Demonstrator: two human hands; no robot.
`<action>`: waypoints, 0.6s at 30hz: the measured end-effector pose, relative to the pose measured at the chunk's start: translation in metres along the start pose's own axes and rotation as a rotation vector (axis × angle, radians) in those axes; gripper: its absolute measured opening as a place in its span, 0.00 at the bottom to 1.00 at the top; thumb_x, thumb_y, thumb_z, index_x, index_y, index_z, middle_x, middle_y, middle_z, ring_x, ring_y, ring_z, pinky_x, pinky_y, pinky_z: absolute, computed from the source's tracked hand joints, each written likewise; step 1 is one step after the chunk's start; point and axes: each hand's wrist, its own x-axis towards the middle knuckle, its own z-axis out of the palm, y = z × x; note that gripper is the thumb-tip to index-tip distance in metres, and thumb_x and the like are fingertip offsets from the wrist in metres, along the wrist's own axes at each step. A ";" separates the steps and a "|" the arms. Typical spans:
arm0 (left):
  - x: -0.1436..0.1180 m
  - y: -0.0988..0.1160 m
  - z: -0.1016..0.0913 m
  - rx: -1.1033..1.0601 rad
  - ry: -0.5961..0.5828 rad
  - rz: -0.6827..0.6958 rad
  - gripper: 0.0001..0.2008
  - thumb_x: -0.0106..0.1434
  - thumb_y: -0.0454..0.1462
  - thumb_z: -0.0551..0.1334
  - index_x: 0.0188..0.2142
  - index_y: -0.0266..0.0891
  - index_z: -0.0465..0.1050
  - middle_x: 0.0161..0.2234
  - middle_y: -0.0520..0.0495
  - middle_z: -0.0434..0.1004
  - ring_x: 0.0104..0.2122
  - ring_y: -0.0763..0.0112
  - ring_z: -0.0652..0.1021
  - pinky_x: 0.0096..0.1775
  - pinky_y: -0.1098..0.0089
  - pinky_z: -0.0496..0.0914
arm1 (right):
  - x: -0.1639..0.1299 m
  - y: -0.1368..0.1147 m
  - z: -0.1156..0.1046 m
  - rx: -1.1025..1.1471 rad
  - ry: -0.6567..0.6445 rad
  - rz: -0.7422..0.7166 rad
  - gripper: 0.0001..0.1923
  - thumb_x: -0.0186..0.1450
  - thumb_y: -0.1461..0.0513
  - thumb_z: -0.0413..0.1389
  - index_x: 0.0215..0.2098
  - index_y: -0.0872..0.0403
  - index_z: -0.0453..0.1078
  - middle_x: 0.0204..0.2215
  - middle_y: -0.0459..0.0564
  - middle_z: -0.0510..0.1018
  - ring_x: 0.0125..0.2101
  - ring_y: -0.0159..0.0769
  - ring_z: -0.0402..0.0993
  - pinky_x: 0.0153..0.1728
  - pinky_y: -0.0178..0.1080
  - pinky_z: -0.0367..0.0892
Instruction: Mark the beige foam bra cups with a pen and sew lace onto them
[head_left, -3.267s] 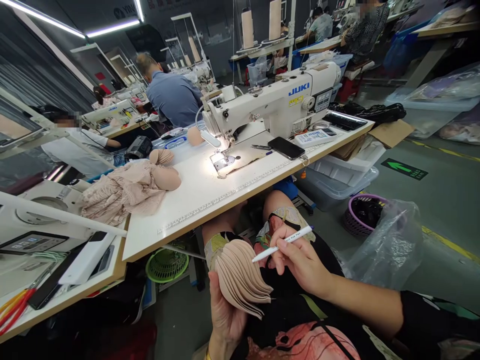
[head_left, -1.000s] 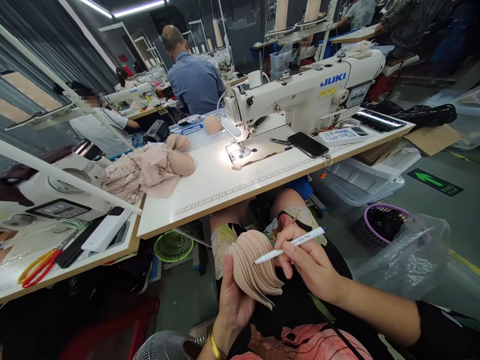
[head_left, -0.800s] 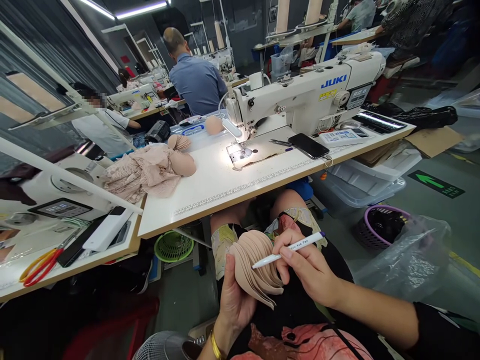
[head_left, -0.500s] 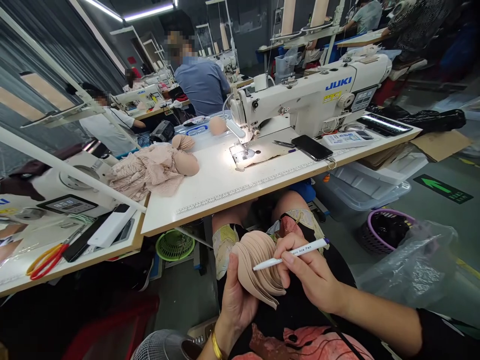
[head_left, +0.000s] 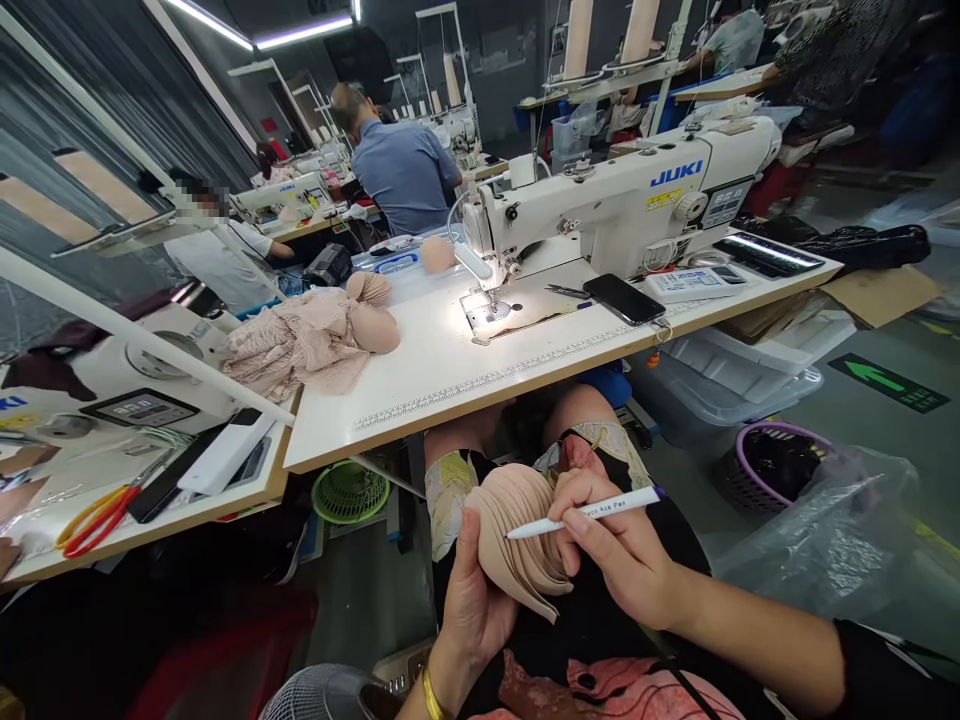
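A stack of beige molded bra cups (head_left: pixel 504 550), nested in several layers, sits over my lap. My left hand (head_left: pixel 474 605) is closed on its left and lower side, thumb along the edge. Between the fingers of my right hand (head_left: pixel 611 540) is a white marking pen (head_left: pixel 592 510) with a purple end. Its tip points left and meets, or nearly meets, the face of the stack. The right fingers also rest by the stack's right edge; whether they grip it I cannot tell.
Ahead stands a JUKI sewing machine (head_left: pixel 622 195) on a white table (head_left: pixel 420 385) with a phone (head_left: pixel 624 299). Beige lace fabric (head_left: pixel 300 335) and more cups (head_left: pixel 375 328) lie left. Scissors (head_left: pixel 97 520) rest on the neighbouring table. A purple basket (head_left: pixel 750 470) stands right; a co-worker (head_left: pixel 405 165) sits beyond.
Both hands, the pen and the cup stack hold almost the same position. The view has shifted very slightly.
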 end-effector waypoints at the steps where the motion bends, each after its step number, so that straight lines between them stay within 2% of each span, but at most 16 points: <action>1: 0.000 0.000 0.000 0.001 -0.003 -0.003 0.26 0.71 0.52 0.64 0.55 0.33 0.80 0.51 0.35 0.85 0.60 0.45 0.77 0.66 0.49 0.66 | 0.000 0.000 0.000 -0.030 -0.010 -0.005 0.10 0.81 0.56 0.47 0.45 0.49 0.68 0.23 0.41 0.73 0.26 0.34 0.67 0.34 0.40 0.63; 4: 0.000 -0.001 0.000 0.001 -0.023 -0.012 0.27 0.70 0.53 0.64 0.55 0.32 0.80 0.50 0.35 0.85 0.60 0.44 0.77 0.65 0.49 0.67 | 0.000 0.000 0.000 -0.087 -0.036 -0.038 0.10 0.81 0.56 0.47 0.45 0.49 0.68 0.23 0.42 0.74 0.29 0.36 0.67 0.39 0.43 0.62; 9: 0.001 -0.001 0.002 0.007 -0.007 -0.002 0.27 0.69 0.52 0.66 0.54 0.32 0.81 0.50 0.35 0.85 0.59 0.45 0.78 0.66 0.50 0.66 | 0.003 0.000 -0.002 -0.117 0.001 -0.053 0.11 0.81 0.56 0.46 0.45 0.48 0.68 0.23 0.41 0.75 0.30 0.37 0.66 0.39 0.43 0.60; 14: 0.000 -0.002 -0.002 -0.011 -0.008 0.015 0.25 0.70 0.51 0.65 0.53 0.33 0.82 0.50 0.36 0.85 0.60 0.45 0.77 0.67 0.49 0.64 | 0.005 -0.005 0.001 -0.223 -0.045 -0.089 0.11 0.81 0.56 0.46 0.44 0.48 0.68 0.24 0.42 0.77 0.31 0.37 0.67 0.44 0.45 0.60; 16: -0.002 -0.001 -0.009 -0.019 -0.043 -0.005 0.23 0.72 0.51 0.63 0.53 0.34 0.82 0.50 0.37 0.85 0.60 0.47 0.77 0.67 0.49 0.64 | 0.007 -0.004 0.001 -0.194 -0.050 -0.068 0.12 0.80 0.55 0.46 0.44 0.49 0.68 0.24 0.42 0.77 0.30 0.36 0.68 0.43 0.45 0.61; 18: 0.000 0.001 -0.013 -0.026 -0.133 -0.035 0.22 0.73 0.50 0.62 0.53 0.35 0.82 0.52 0.37 0.84 0.59 0.48 0.78 0.67 0.51 0.65 | 0.012 0.000 0.000 -0.098 -0.023 -0.035 0.12 0.80 0.52 0.46 0.45 0.49 0.67 0.23 0.42 0.75 0.26 0.35 0.67 0.39 0.42 0.64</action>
